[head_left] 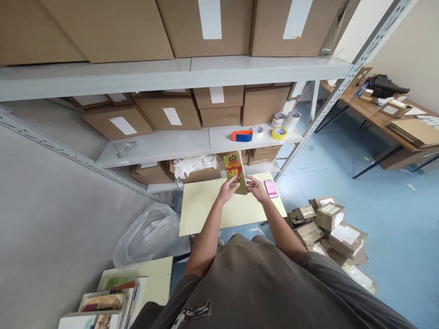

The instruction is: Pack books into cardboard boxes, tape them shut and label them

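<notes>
Between my two hands, above a pale yellow table (202,205), a small green book (233,165) with a red patch on its cover is held up. My left hand (228,188) grips its left lower side, the thumb lying across the cover. At the right edge, my right hand (255,186) pinches the page side, its fingertips on the book. A phone (270,188) with a lit pinkish screen lies on the table just right of my right hand.
Ahead stands a metal shelf (164,148) with cardboard boxes, tape rolls (279,133) and an orange-blue tape dispenser (242,135). Parcels (331,214) are heaped on the floor at right. A plastic bag (147,235) and stacked books (103,301) are at left.
</notes>
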A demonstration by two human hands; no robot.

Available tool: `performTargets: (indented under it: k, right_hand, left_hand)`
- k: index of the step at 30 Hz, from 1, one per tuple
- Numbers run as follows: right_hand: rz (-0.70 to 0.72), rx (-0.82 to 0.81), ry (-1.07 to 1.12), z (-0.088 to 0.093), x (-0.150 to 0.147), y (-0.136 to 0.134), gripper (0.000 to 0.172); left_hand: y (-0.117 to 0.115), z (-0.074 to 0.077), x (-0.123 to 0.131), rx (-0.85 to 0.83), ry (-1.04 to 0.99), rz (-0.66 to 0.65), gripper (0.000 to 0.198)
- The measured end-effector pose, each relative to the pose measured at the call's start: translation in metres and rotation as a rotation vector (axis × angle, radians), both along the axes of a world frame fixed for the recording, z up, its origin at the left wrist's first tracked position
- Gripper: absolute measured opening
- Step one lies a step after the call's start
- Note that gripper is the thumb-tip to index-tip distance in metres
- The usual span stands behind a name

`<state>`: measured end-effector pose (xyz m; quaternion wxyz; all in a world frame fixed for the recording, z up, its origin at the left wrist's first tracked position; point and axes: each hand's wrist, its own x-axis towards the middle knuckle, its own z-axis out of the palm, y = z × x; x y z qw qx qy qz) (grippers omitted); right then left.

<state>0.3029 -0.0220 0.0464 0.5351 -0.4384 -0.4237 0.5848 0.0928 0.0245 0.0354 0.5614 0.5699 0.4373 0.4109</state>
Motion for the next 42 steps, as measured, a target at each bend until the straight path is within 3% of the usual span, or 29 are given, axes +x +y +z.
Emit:
performTargets:
  k: [3, 5, 8, 12, 14, 16, 19, 24, 28, 33, 36, 38, 42]
  right_hand:
    - [-0.022, 0.105, -0.123, 0.0, -0.041, 0.004, 0.068]
    - [-0.016, 0.136, -0.181, 0.0, -0.061, 0.005, 0.065]
    - [0.013, 0.155, -0.257, 0.003, -0.073, 0.005, 0.06]
    - [-0.159, 0.058, -0.423, 0.006, -0.059, 0.006, 0.065]
    - [-0.14, -0.048, -0.365, 0.006, -0.048, 0.007, 0.069]
    - [0.004, -0.153, -0.209, 0.007, -0.04, 0.007, 0.07]
    - [0.152, -0.225, -0.042, 0.01, -0.04, 0.005, 0.065]
    - [0.178, -0.228, 0.014, 0.021, -0.051, -0.003, 0.059]
    - [0.185, -0.224, 0.032, 0.031, -0.05, -0.009, 0.063]
    - [0.119, -0.116, 0.014, 0.046, -0.042, -0.012, 0.06]
    - [0.061, -0.028, -0.07, 0.049, -0.049, -0.011, 0.053]
    - [0.046, 0.027, -0.133, 0.045, -0.06, -0.01, 0.052]
    - [0.084, 0.152, -0.205, 0.026, -0.082, -0.007, 0.057]
  left_hand:
    - [0.0, 0.012, 0.011, 0.084, -0.024, 0.07, 0.073]
    - [-0.001, 0.018, 0.005, 0.111, -0.041, 0.108, 0.07]
    - [0.002, 0.026, -0.024, 0.085, -0.137, 0.069, 0.063]
    - [0.004, 0.033, -0.079, -0.07, -0.346, -0.114, 0.074]
    - [0.004, 0.031, -0.105, -0.142, -0.415, -0.191, 0.081]
    - [0.003, 0.026, -0.125, -0.186, -0.441, -0.22, 0.084]
    - [0.002, 0.014, -0.144, -0.219, -0.374, -0.163, 0.084]
    - [-0.005, -0.002, -0.156, -0.229, -0.28, -0.086, 0.084]
    - [-0.002, -0.006, -0.152, -0.236, -0.255, -0.044, 0.086]
    - [0.008, 0.001, -0.126, -0.097, 0.002, 0.216, 0.064]
    - [0.002, 0.014, -0.093, -0.047, 0.013, 0.092, 0.055]
    - [-0.006, 0.023, -0.066, -0.03, -0.069, -0.055, 0.066]
    - [-0.014, 0.036, -0.032, 0.116, -0.154, -0.038, 0.09]
